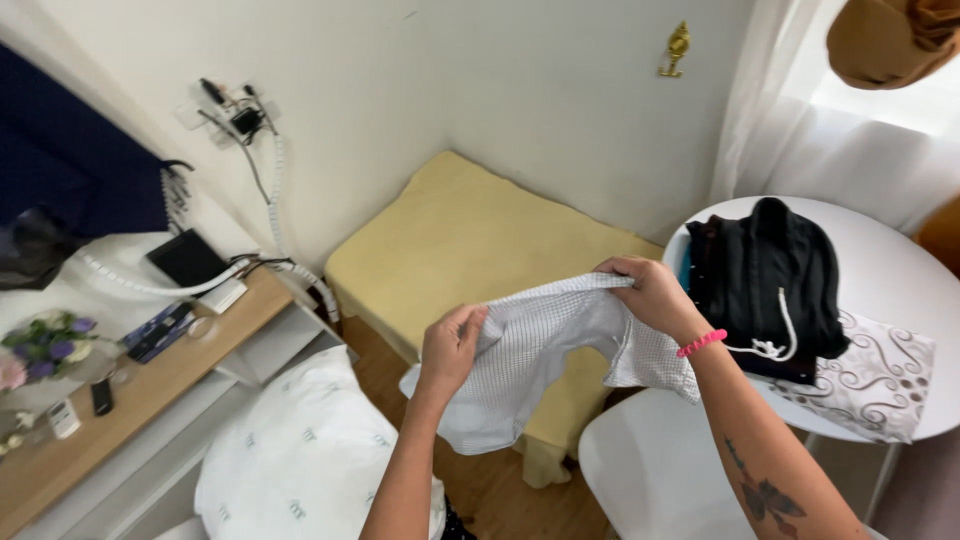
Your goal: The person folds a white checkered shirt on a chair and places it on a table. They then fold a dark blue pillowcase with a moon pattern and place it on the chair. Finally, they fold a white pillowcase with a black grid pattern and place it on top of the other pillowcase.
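Both forearms are rising from the near edge, one on each side, and are holding up one pale grey, finely checked cotton garment between them, in the middle of the view above the wooden floor. The left hand is sitting lower and nearer, its fingers curling over and pinching the garment's left edge. The right hand is reaching higher and farther, palm down, its fingers clenching the garment's upper right edge; one pink beaded bracelet is circling that wrist. The cloth is sagging between the two grips and hanging down below them.

At the near left, one white pillow with small green marks is lying. At the near right, one white chair seat is showing. Just beyond the hands, one low seat under a pale yellow cover is standing against the wall. To the right, one round white bench is carrying one folded black knitted garment with a white cord and one white cloth with brown swirls. To the left, one long wooden bench is holding one bunch of purple and pink flowers. On the far wall, one gold hook is hanging.
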